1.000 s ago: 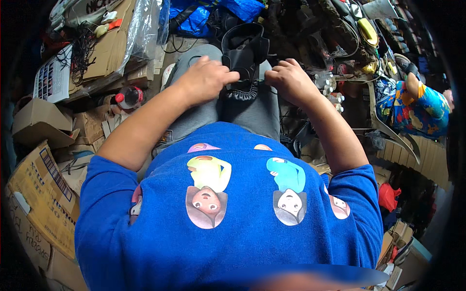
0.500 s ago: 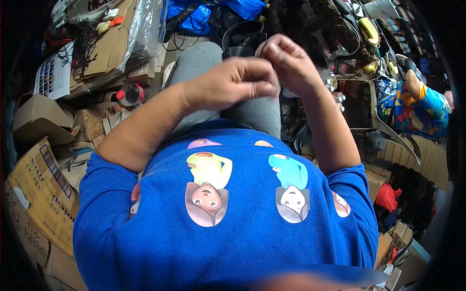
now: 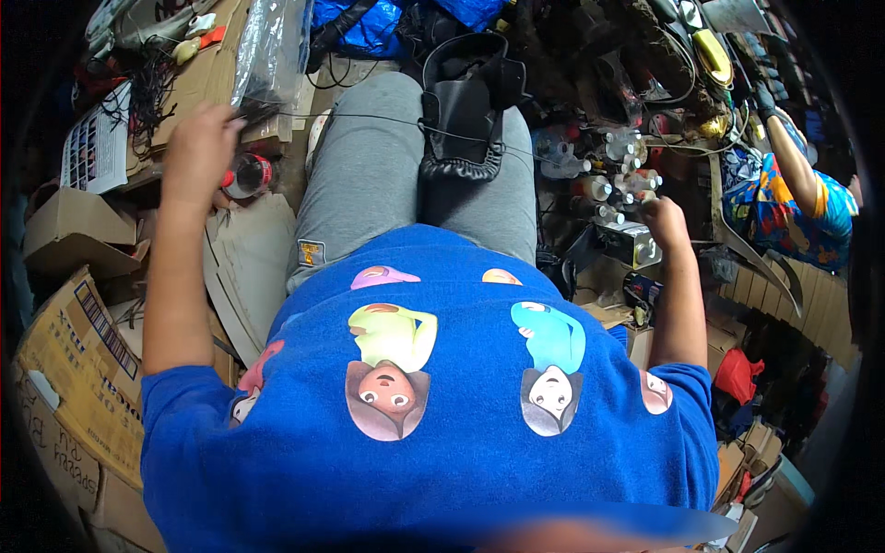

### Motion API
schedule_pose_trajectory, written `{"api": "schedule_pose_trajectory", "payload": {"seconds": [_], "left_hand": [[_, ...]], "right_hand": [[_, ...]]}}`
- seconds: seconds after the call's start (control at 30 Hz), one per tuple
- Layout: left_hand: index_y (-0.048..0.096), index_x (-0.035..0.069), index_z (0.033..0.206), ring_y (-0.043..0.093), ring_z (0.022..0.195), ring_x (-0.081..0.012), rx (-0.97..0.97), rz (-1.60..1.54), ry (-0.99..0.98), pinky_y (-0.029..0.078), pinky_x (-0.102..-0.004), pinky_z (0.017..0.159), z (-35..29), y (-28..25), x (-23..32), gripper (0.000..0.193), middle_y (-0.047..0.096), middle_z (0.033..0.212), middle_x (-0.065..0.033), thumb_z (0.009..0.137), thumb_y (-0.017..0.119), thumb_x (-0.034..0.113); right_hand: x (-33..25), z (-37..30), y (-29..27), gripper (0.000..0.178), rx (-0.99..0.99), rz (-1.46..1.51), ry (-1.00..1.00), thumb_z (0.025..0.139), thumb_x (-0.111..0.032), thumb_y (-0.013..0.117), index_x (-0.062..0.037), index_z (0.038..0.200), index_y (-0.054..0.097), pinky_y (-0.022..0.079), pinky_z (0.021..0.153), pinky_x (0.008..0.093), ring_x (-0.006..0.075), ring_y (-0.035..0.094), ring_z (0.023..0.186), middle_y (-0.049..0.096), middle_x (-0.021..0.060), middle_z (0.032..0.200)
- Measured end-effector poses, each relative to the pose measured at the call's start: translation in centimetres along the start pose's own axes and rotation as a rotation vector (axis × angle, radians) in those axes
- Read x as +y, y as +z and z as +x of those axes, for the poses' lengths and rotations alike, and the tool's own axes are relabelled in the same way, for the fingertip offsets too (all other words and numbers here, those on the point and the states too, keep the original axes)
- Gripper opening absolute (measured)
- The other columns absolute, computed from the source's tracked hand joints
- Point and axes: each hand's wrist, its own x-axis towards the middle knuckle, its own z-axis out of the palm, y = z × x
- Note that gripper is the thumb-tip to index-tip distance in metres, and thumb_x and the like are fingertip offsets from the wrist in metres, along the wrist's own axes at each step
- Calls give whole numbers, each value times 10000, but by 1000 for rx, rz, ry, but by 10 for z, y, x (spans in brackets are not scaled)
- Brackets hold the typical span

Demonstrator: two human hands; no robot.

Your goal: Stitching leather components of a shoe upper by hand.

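Between my knees rests a black leather-like piece shaped like a shoe upper (image 3: 464, 115), its near edge gathered in puckers. A thin dark cord (image 3: 369, 117) stretches from it across my left thigh to my left hand (image 3: 201, 147), which is closed around it far out to the left. Something dark sticks out by those fingers, too blurred to name. On the other side the cord leaves the piece toward my right hand (image 3: 666, 221), closed in a fist out to the right; its last stretch is lost against the bottles.
Several plastic bottles (image 3: 599, 189) stand right of my knees. A red-capped bottle (image 3: 247, 175) and cardboard boxes (image 3: 83, 226) crowd the left. At far right is another person in a colourful shirt (image 3: 784, 207), near a curved blade-like strip (image 3: 756, 263).
My hands were together above my thighs and have swung wide apart, left and right. The cord is now stretched out, and the black piece between my knees is uncovered.
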Motion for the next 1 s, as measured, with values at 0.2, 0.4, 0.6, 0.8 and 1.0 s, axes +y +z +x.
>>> {"api": "schedule_pose_trajectory", "payload": {"seconds": [0.2,0.4,0.6,0.8,1.0], "left_hand": [[639,101,1070,581,991,-281,-97,-614,610,458,-361,869,48,46,145,308,603,1046,-126,764,670,108],[571,55,1050,581,993,-289,-348,-642,601,459,-369,847,83,75,198,411,605,1025,-133,704,737,202],[620,20,909,585,906,-266,-496,-645,665,457,-333,804,98,79,197,306,597,937,-123,708,731,221],[661,22,954,569,886,-206,-718,-889,658,444,-311,794,104,90,186,267,572,872,-86,755,686,198],[661,61,1066,541,841,-194,-807,-797,729,423,-290,784,104,82,185,278,537,837,-74,799,626,129]], "right_hand": [[-164,27,-33,158,40,753,-435,761,-42,653,-28,917,672,484,727,270,136,602,783,633,65,872],[-214,52,-36,147,-72,825,-543,738,-2,659,-52,875,682,478,754,267,140,600,831,607,49,860],[-218,51,-22,108,-197,895,-592,755,-10,684,-54,853,677,464,743,251,99,573,818,561,2,847],[-225,33,-15,174,-55,856,-576,742,-8,686,-75,903,696,481,726,256,112,589,813,569,18,835],[-227,16,-17,259,115,739,-633,720,23,669,-135,923,701,499,702,281,177,616,773,575,52,826]]}}
